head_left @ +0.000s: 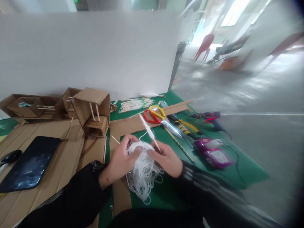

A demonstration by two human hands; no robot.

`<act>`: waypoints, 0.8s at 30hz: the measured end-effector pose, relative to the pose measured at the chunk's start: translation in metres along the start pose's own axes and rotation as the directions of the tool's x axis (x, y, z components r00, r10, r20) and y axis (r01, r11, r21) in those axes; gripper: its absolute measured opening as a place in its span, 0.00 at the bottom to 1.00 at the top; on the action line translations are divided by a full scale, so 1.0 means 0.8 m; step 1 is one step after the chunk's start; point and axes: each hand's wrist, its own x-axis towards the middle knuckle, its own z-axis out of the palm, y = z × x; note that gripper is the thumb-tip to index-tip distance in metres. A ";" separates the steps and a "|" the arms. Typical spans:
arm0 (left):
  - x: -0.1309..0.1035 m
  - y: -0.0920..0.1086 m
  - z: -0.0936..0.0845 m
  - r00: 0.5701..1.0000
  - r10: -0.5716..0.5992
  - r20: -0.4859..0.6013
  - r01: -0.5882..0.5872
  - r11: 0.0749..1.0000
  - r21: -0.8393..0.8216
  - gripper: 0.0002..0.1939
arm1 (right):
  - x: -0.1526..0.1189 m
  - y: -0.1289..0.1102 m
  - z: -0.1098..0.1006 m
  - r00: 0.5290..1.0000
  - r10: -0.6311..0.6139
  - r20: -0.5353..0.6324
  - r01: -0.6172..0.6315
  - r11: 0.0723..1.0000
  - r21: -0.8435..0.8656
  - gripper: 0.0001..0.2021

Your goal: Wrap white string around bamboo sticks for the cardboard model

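A loose tangle of white string (143, 177) hangs between both hands, above the green table. My left hand (123, 158) has its fingers curled into the top of the tangle. My right hand (167, 158) pinches the lower end of a wooden stick (155, 144), its thumb against the string. White string is wound thickly round the stick's middle, and the stick leans up and to the left. A strand runs from the winding down to the tangle. Just beyond the hands lie scissors (172, 128) with one red and one yellow handle.
Cardboard boxes (91, 95) stand at the back left, a black tablet (30, 163) lying before them. Thin sticks (135, 104) lie near the white partition (90, 50). On the right are pliers (190, 126), a glue gun (209, 117) and a purple packet (215, 153). Chairs stand beyond.
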 end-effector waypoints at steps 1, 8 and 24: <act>0.000 0.000 0.000 0.999 -0.009 0.043 0.010 1.000 -0.013 0.12 | 0.000 0.000 0.000 1.000 -0.010 -0.008 0.010 1.000 0.006 0.12; 0.001 -0.002 0.003 0.972 -0.062 0.229 0.077 0.996 -0.054 0.17 | -0.002 0.004 0.001 1.000 -0.016 -0.004 0.016 0.998 0.056 0.11; -0.001 0.002 0.005 0.977 -0.137 0.161 0.162 0.974 -0.155 0.05 | -0.006 -0.001 0.001 0.999 0.009 -0.049 -0.004 0.996 0.091 0.11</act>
